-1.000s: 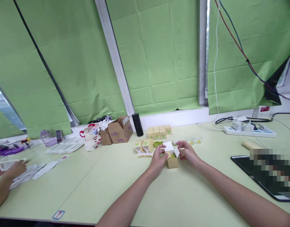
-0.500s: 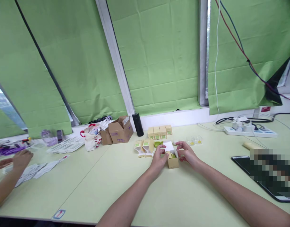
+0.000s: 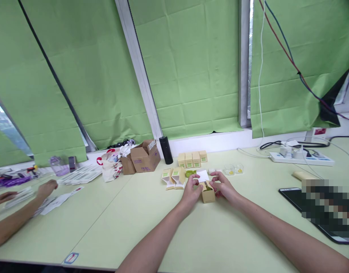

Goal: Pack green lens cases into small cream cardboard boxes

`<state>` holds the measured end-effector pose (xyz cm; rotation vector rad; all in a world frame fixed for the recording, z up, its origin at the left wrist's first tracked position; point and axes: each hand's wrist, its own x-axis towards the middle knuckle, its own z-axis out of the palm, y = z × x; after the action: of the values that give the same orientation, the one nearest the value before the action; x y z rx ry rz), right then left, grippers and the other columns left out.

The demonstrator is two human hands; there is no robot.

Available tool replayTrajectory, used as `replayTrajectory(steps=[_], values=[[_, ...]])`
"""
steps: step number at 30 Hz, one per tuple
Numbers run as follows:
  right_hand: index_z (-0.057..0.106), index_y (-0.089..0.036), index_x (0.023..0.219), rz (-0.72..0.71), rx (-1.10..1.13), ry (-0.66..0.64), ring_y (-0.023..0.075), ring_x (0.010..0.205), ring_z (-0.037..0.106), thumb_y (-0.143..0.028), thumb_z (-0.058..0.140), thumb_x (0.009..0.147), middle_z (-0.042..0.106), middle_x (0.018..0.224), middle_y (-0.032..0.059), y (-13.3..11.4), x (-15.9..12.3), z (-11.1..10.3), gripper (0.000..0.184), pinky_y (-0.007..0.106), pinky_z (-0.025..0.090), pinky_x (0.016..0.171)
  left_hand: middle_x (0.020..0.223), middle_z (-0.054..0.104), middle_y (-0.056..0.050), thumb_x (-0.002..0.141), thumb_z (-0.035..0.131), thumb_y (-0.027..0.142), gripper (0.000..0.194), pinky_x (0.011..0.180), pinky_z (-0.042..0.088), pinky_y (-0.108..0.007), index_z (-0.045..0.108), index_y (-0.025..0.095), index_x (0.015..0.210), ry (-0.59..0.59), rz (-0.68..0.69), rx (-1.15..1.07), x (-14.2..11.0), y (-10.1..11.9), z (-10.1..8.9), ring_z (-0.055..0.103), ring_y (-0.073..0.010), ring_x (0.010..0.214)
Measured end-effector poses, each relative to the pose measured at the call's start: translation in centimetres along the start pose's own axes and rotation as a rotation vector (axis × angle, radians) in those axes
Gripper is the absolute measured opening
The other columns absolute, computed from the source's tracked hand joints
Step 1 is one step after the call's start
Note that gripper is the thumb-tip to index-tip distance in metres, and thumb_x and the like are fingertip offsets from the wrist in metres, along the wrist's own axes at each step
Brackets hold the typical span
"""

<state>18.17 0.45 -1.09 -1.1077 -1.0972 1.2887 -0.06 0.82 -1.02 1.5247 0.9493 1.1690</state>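
Okay, tan box (image 3: 208, 196) stands open, white-lined lid (image 3: 202, 175) up, left hand (image 3: 191, 190) pinching its edge, right hand (image 3: 224, 185) fingers bent, grip unclear.

Left grip (image 3: 193, 188) faces right grip (image 3: 223, 186) (fingers (image 3: 215, 173) bent).

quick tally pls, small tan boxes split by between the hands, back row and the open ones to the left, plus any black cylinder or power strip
small tan box between the left hand and right hand: 1
back-row tan boxes: 4
open tan boxes to the left: 2
black cylinder: 1
power strip: 1
total: 9
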Motion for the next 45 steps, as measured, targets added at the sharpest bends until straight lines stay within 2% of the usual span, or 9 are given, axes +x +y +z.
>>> replayTrajectory(steps=[8, 15, 20, 33, 39, 45], values=[[0.052, -0.029, 0.112, -0.004, -0.05, -0.009, 0.0106, 0.057, 0.053, -0.035, 0.074, 0.07, 0.053, 0.095, -0.004, 0.16, 0.03, 0.01, 0.047, 0.024, 0.037, 0.045, 0.095, 0.066, -0.003, 0.084, 0.074, 0.03, 0.045, 0.085, 0.048, -0.033, 0.046, 0.024, 0.119, -0.002, 0.01, 0.008, -0.12, 0.33, 0.24, 0.065, -0.0209, 0.093], [0.053, -0.029, 0.112, -0.003, -0.083, -0.003, 0.0112, 0.057, 0.055, -0.034, 0.072, 0.072, 0.055, 0.094, -0.0036, 0.28, 0.27, 0.06, 0.044, 0.022, 0.036, 0.044, 0.099, 0.07, -0.004, 0.083, 0.077, 0.035, 0.054, 0.092, 0.049, -0.037, 0.04, 0.026, 0.122, 0.016, 0.013, -0.02, -0.12, 0.14, 0.22, 0.068, -0.0217, 0.095], [0.053, -0.029, 0.113, -0.009, -0.098, -0.009, 0.0102, 0.057, 0.053, -0.034, 0.071, 0.072, 0.054, 0.096, -0.0033, 0.38, 0.39, 0.03, 0.045, 0.022, 0.036, 0.043, 0.106, 0.068, -0.006, 0.083, 0.076, 0.039, 0.045, 0.092, 0.049, -0.037, 0.047, 0.025, 0.116, -0.008, 0.024, -0.026, -0.16, 0.16, 0.31, 0.066, -0.0229, 0.1], [0.057, -0.028, 0.109, -0.059, -0.108, -0.006, 0.0108, 0.058, 0.053, -0.038, 0.071, 0.067, 0.052, 0.098, -0.0024, -0.18, -0.17, 0.09, 0.046, 0.024, 0.037, 0.045, 0.099, 0.064, -0.003, 0.086, 0.072, 0.032, 0.024, 0.094, 0.046, -0.033, 0.054, 0.024, 0.1, 0.002, 0.104, 0.051, 0.07, 0.08, 0.18, 0.061, -0.0216, 0.104], [0.062, -0.026, 0.106, -0.194, -0.121, -0.001, 0.0115, 0.061, 0.051, -0.041, 0.072, 0.066, 0.051, 0.096, -0.0013, -0.03, 0.01, -0.05, 0.044, 0.024, 0.038, 0.045, 0.098, 0.063, -0.003, 0.088, 0.07, 0.029, 0.021, 0.092, 0.046, -0.032, 0.053, 0.022, 0.097, -0.001, 0.13, 0.051, 0.35, -0.48, 0.1, 0.061, -0.0214, 0.102], [0.071, -0.022, 0.1, -0.453, -0.121, 0.005, 0.0146, 0.065, 0.051, -0.052, 0.071, 0.081, 0.056, 0.091, 0.0029, -0.55, -0.35, -0.32, 0.035, 0.027, 0.041, 0.051, 0.097, 0.062, -0.002, 0.086, 0.07, 0.029, 0.019, 0.089, 0.045, -0.032, 0.054, 0.022, 0.094, 0.005, 0.147, 0.059, 0.45, -0.6, 0.09, 0.06, -0.0209, 0.099]])
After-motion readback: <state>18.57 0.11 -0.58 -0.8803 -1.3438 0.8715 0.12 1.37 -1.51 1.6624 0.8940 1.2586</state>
